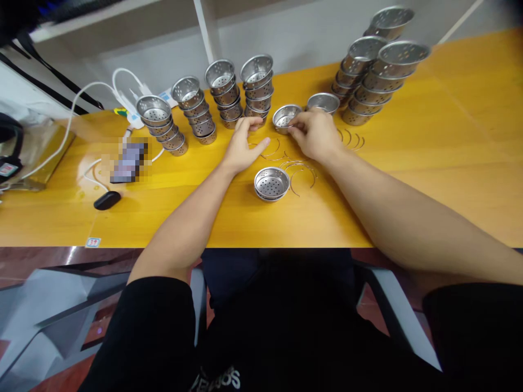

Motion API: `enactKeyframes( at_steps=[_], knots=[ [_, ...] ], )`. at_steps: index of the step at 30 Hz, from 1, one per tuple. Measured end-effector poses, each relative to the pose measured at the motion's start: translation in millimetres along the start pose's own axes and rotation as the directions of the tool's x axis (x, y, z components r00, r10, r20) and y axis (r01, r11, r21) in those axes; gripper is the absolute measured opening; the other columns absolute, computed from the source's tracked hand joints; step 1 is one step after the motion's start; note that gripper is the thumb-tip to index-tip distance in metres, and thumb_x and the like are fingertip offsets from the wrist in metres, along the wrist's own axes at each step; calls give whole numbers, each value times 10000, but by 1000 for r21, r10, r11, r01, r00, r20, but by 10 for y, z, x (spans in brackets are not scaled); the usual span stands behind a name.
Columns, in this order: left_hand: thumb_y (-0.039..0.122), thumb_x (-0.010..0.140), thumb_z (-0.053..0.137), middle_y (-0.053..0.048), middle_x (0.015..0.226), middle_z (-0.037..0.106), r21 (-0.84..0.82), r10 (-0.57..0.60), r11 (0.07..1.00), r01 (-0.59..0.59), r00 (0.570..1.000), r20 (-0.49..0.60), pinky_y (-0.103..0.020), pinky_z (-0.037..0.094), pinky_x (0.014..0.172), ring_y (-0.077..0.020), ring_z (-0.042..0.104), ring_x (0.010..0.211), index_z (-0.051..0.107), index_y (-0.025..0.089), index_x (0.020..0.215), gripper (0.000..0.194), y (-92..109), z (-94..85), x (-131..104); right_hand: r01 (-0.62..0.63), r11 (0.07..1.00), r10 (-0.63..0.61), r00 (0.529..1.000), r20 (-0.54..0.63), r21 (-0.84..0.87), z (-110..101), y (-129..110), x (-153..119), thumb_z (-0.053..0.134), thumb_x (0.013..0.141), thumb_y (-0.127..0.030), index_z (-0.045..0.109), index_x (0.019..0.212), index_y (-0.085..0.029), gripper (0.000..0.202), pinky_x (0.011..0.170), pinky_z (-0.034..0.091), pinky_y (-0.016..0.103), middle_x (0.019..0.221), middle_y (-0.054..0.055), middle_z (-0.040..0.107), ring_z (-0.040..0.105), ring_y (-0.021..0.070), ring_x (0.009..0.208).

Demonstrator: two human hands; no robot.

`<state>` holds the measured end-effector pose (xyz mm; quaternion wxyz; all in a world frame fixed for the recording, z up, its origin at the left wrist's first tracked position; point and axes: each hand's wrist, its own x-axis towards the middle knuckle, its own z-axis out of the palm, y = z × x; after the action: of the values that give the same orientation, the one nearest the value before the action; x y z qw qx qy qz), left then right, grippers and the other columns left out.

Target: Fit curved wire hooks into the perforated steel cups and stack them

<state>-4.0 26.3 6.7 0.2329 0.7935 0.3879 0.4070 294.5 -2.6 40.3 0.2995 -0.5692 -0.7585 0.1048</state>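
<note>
Right hand (316, 135), upper centre of frame – thumb and fingertips pinching right edge of shallow silver perforated metal cup (285, 115), upright on yellow wooden table (461, 169)

Left hand (240, 149), left of cup – thumb spread wide from fingers, fingertips near base of tall silver stack of perforated metal cups (258, 90), contact unclear

Thin curved metal wires (302, 164) below hands, frame centre

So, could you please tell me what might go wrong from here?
The left hand has its fingertips close to the base of a tall basket stack, so a small nudge might topple it.

The right hand is at the rim of a small basket, with loose curved wires lying nearby; the wrist could brush and scatter them.
</note>
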Motion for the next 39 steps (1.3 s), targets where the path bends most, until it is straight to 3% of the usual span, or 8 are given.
enactKeyframes(
  at_steps=[8,17,21,24,27,32,36,39],
  knots=[
    [459,1103,887,-174,1741,746,34,24,999,-24,1000,11,-612,667,1413,-385,816,1578,689,322,1582,536,15,-23,-8,-111,987,122,989,87,-114,-319,-402,-103,598,1271,-405,747,1810,-198,596,1183,676,527,1463,216,925,884,450,1334],
    [403,1101,819,-182,1653,784,7,87,996,-87,996,-16,-578,704,1341,-341,838,1496,731,276,1528,453,27,-22,-21,-271,939,260,962,-76,-213,-791,-403,-163,656,1285,-333,814,1709,-113,504,1303,565,466,1771,318,668,750,418,1542],
    [630,1166,756,-158,1556,823,-34,109,993,-110,994,-15,-565,731,1231,-329,857,1395,755,291,1430,429,215,-120,-11,-211,959,195,976,-101,-191,-772,-388,-186,698,1274,-297,851,1643,-72,459,1372,553,441,1744,330,676,729,401,1597],
    [914,1161,692,-118,1426,868,-146,108,986,-85,981,162,-537,741,1152,-308,871,1295,781,312,1343,636,533,-309,-42,-148,973,141,989,-54,-175,-760,-426,-197,636,1293,-289,869,1583,-76,429,1328,552,424,1685,335,709,744,389,1530],
    [1052,872,956,-128,1566,867,-217,134,976,-28,862,489,-514,755,1188,-336,882,1373,785,323,1492,972,900,-501,-128,-109,977,113,994,11,-181,-763,-445,-201,625,1294,-295,892,1495,-110,382,1258,567,437,1555,306,783,780,381,1367],
    [819,620,1174,-144,1596,847,-72,77,997,-36,706,704,-578,689,1374,-420,819,1532,800,290,1506,1098,1258,-604,-249,-84,976,96,994,50,-203,-759,-412,-206,627,1307,-315,893,1427,-204,312,1202,586,503,1520,260,821,782,395,1263],
    [545,766,1020,-107,1520,887,-7,26,1000,-29,735,677,-522,682,1286,-363,838,1416,808,281,1414,730,1250,-666,-224,-73,964,102,989,104,-257,-773,-393,-218,567,1341,-419,842,1627,-293,417,1217,558,532,1631,236,781,753,432,1306],
    [486,732,982,-102,1501,892,80,-64,997,20,805,590,-505,686,1226,-352,843,1357,791,262,1385,716,1093,-791,-163,-104,963,130,988,89,-248,-771,-382,-218,551,1329,-409,851,1595,-271,424,1231,550,540,1633,249,781,752,440,1328]
  ],
)
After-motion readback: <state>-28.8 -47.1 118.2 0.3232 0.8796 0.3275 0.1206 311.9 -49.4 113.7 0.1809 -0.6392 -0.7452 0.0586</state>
